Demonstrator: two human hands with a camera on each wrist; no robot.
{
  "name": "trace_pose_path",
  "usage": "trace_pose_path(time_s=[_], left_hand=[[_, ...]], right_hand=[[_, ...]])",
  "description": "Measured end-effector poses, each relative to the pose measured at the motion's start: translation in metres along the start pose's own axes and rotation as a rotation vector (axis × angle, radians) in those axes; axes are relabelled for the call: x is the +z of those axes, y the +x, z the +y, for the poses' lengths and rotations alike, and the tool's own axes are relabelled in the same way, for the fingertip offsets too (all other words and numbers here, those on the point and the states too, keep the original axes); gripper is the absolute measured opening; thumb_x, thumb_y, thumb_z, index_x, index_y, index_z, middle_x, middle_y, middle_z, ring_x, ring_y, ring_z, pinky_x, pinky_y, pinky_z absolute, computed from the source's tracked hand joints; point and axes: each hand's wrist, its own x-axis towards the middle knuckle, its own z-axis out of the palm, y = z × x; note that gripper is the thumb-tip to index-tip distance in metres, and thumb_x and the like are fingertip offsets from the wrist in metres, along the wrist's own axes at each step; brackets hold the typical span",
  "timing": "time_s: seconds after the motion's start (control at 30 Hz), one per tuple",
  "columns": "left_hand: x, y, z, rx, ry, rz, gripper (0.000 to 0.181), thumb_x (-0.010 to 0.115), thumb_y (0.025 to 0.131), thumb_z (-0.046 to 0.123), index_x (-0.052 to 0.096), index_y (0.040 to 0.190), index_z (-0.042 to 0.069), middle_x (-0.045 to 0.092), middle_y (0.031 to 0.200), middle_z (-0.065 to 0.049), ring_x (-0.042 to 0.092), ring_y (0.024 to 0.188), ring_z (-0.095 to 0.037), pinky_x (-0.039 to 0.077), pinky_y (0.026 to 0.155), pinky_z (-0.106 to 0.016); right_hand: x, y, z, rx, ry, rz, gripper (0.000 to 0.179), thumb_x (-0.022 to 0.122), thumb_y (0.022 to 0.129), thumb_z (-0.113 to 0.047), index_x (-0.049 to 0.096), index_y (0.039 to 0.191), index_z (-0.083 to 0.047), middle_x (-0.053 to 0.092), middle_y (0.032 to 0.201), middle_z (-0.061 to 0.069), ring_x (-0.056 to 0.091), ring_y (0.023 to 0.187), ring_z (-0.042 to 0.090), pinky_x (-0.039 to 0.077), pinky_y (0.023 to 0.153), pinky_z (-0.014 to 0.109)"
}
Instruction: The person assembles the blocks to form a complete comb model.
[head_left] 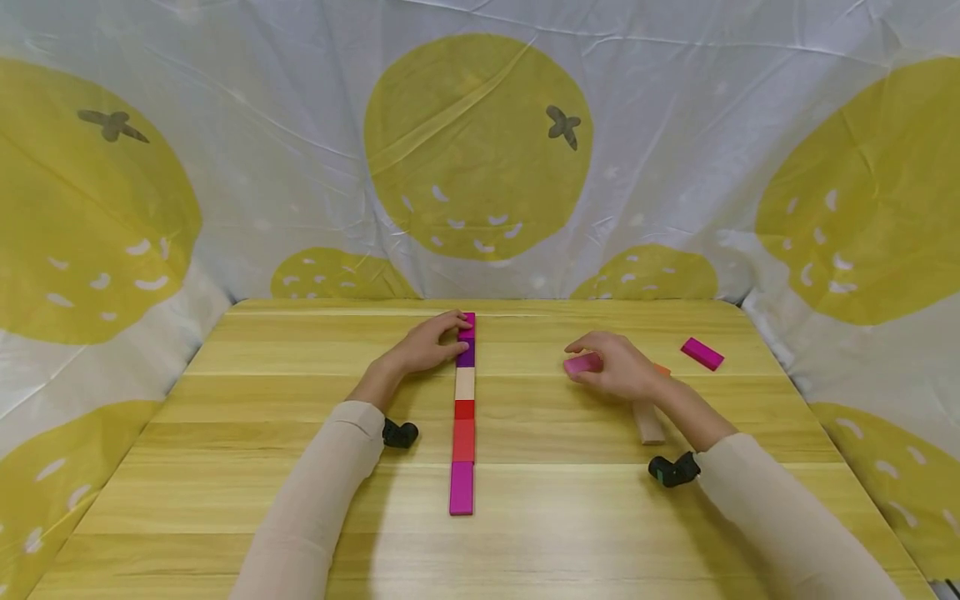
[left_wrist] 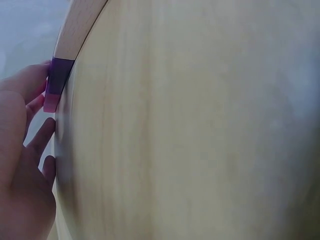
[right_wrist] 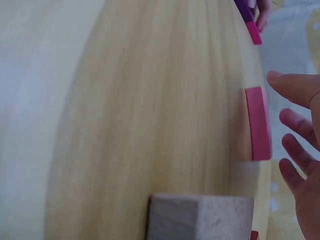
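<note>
A single row of coloured blocks runs away from me over the table, with a light purple-pink block [head_left: 462,488] nearest. At its far end my left hand [head_left: 427,342] pinches the magenta block [head_left: 468,320]. The thumb lies by the dark purple block [head_left: 467,353] next to it. My right hand [head_left: 618,364] is held around a pink block [head_left: 577,364]. In the right wrist view that pink block [right_wrist: 258,124] stands apart from the spread fingers [right_wrist: 295,92].
A plain wood block [head_left: 649,423] lies below my right hand, with an orange block [head_left: 662,369] partly hidden behind the hand. Farther right lies another magenta block [head_left: 702,353]. Orange, red and plain wood blocks [head_left: 465,383] fill the row's middle. A patterned cloth [head_left: 480,150] hangs behind the table.
</note>
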Motion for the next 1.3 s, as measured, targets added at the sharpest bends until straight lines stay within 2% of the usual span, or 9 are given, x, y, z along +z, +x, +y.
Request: trace_pose_path(time_s=[0.1, 0.3, 0.4, 0.6, 0.9, 1.03, 1.3], left_hand=[[0.000, -0.001, 0.001, 0.004, -0.004, 0.000, 0.044, 0.065, 0.103, 0.021, 0.059, 0.141, 0.001, 0.045, 0.156, -0.018, 0.034, 0.148, -0.037, 0.024, 0.123, -0.048], [-0.002, -0.002, 0.005, -0.018, -0.012, -0.005, 0.044, 0.065, 0.104, 0.022, 0.059, 0.143, 0.003, 0.044, 0.157, -0.017, 0.034, 0.148, -0.036, 0.025, 0.123, -0.047], [-0.002, -0.002, 0.005, -0.022, -0.012, -0.005, 0.043, 0.065, 0.104, 0.022, 0.059, 0.143, 0.003, 0.045, 0.157, -0.016, 0.034, 0.149, -0.035, 0.025, 0.123, -0.046], [-0.002, -0.002, 0.006, -0.013, -0.015, 0.002, 0.043, 0.065, 0.103, 0.021, 0.060, 0.142, 0.003, 0.046, 0.156, -0.016, 0.035, 0.148, -0.035, 0.026, 0.123, -0.047], [-0.001, -0.002, 0.004, -0.017, -0.022, -0.002, 0.043, 0.065, 0.103, 0.020, 0.059, 0.142, 0.002, 0.045, 0.157, -0.015, 0.033, 0.149, -0.034, 0.024, 0.124, -0.045], [-0.001, -0.002, 0.004, -0.024, -0.021, -0.006, 0.043, 0.065, 0.104, 0.021, 0.059, 0.143, 0.003, 0.044, 0.158, -0.014, 0.034, 0.149, -0.035, 0.024, 0.123, -0.046], [-0.003, -0.002, 0.006, -0.025, -0.027, -0.014, 0.043, 0.065, 0.104, 0.021, 0.059, 0.143, 0.003, 0.044, 0.158, -0.015, 0.034, 0.149, -0.035, 0.025, 0.123, -0.046]], right_hand=[[-0.003, 0.000, 0.007, 0.020, 0.005, -0.024, 0.040, 0.083, 0.089, -0.016, 0.071, 0.125, -0.002, 0.069, 0.125, 0.012, 0.060, 0.119, 0.035, 0.048, 0.102, 0.055], [-0.008, 0.002, 0.022, 0.083, 0.090, -0.133, 0.041, 0.081, 0.090, -0.007, 0.069, 0.129, -0.001, 0.066, 0.126, 0.016, 0.059, 0.105, 0.030, 0.052, 0.090, 0.047], [-0.011, 0.005, 0.028, 0.107, 0.128, -0.179, 0.037, 0.080, 0.091, -0.006, 0.071, 0.126, 0.000, 0.065, 0.123, 0.016, 0.057, 0.100, 0.029, 0.050, 0.087, 0.044], [-0.013, 0.009, 0.031, 0.167, 0.145, -0.211, 0.032, 0.082, 0.090, -0.010, 0.074, 0.120, -0.001, 0.066, 0.117, 0.014, 0.057, 0.099, 0.028, 0.051, 0.088, 0.044], [-0.015, 0.019, 0.026, 0.148, 0.117, -0.188, 0.033, 0.083, 0.087, -0.007, 0.076, 0.119, -0.001, 0.069, 0.114, 0.011, 0.060, 0.099, 0.027, 0.052, 0.088, 0.043], [-0.013, 0.031, 0.022, 0.117, 0.100, -0.148, 0.034, 0.083, 0.087, -0.006, 0.075, 0.119, 0.001, 0.070, 0.114, 0.014, 0.061, 0.100, 0.028, 0.053, 0.087, 0.044], [-0.002, 0.059, 0.008, 0.166, 0.062, -0.083, 0.039, 0.081, 0.091, -0.011, 0.071, 0.127, 0.001, 0.069, 0.116, 0.016, 0.059, 0.096, 0.027, 0.050, 0.082, 0.042]])
